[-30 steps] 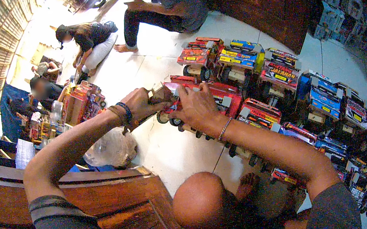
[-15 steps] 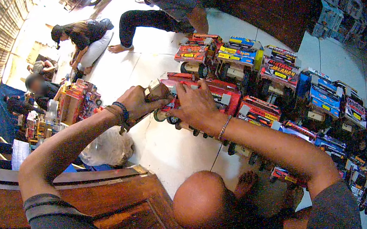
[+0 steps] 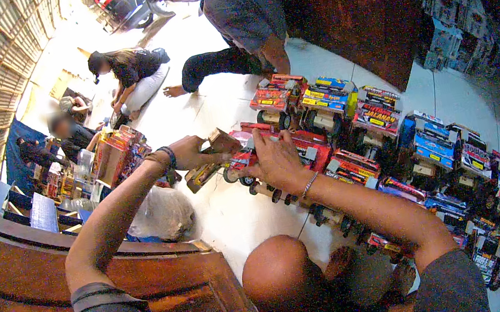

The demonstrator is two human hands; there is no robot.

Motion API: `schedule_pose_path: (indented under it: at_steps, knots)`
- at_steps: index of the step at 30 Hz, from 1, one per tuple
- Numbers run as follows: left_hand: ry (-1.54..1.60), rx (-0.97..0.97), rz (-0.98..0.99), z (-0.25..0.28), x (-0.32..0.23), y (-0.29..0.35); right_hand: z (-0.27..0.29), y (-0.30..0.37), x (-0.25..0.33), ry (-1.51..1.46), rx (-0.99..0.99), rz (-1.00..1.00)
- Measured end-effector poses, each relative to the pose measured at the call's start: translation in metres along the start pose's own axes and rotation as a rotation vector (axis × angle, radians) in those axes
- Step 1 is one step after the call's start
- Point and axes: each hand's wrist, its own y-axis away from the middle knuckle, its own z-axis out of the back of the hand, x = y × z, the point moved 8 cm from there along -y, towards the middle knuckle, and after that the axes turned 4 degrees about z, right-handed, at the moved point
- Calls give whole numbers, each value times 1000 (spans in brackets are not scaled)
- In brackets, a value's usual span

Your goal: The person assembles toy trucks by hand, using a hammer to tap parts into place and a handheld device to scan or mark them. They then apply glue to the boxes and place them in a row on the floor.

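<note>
My left hand (image 3: 191, 154) is closed around a brown, flat-sided piece (image 3: 221, 141) that looks wooden. That piece sits right at the front end of a long red toy truck (image 3: 312, 153) with black wheels. My right hand (image 3: 277, 159) grips this front end, its fingers over the top and its thumb near the lower front. The palm hides part of the cab. Close by stand a red toy truck (image 3: 278, 97), a blue and yellow one (image 3: 326, 98) and a red and black one (image 3: 378, 111), all on the pale tiled floor (image 3: 232, 208).
Several more toy trucks run in rows to the lower right. A brown wooden panel (image 3: 108, 298) rises at lower left, beside a clear plastic bag (image 3: 164, 216). A person in a grey shirt (image 3: 245, 8) crouches beyond the trucks; another person (image 3: 131, 77) sits further off.
The view has shifted, so the scene sits lower. My left hand has tilted the brown piece slightly away from the truck's front; my right hand keeps its hold on the truck.
</note>
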Motion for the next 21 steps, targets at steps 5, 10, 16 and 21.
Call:
schedule_pose_path:
  at_steps: [5,10,16,21]
  knots:
    - [-54,-99,62,24,25,9,14,-5,-7,-90,-24,-38]
    - [-108,-222,68,56,2,34,98,-19,-5,-103,-382,231]
    - [241,-471,-186,103,-87,74,201,-27,-68,-539,-442,-28]
    - [665,-435,-318,145,-165,71,270,-14,-89,-786,-505,-101]
